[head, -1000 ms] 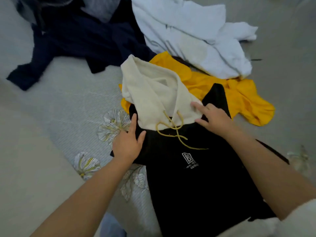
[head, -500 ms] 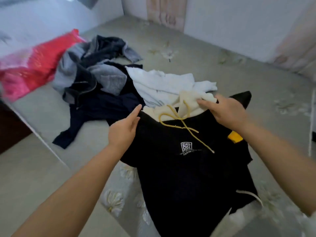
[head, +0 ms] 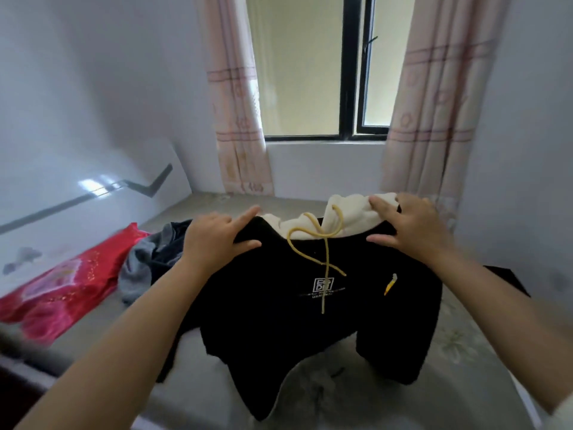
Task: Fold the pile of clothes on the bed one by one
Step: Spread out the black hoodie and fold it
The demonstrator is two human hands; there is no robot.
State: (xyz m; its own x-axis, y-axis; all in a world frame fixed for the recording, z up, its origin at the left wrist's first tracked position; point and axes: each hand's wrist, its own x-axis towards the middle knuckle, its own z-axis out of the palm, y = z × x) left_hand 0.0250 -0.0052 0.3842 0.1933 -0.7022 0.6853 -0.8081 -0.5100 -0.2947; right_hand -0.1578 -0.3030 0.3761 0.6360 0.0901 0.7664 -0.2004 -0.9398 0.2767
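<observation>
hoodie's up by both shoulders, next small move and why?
Probably lower the black hoodie flat onto the bed. The left hand and right hand each have a grip on a shoulder, the body hangs crumpled, sleeves drooping, so nothing can be folded until it's spread out.

- Black hoodie (head: 310,321), chest: small white boxed logo (head: 322,284), letters in two rows, too blurred to read with certainty.
- Under the logo: fine white text lines, illegible.
- Nothing else readable.
</observation>
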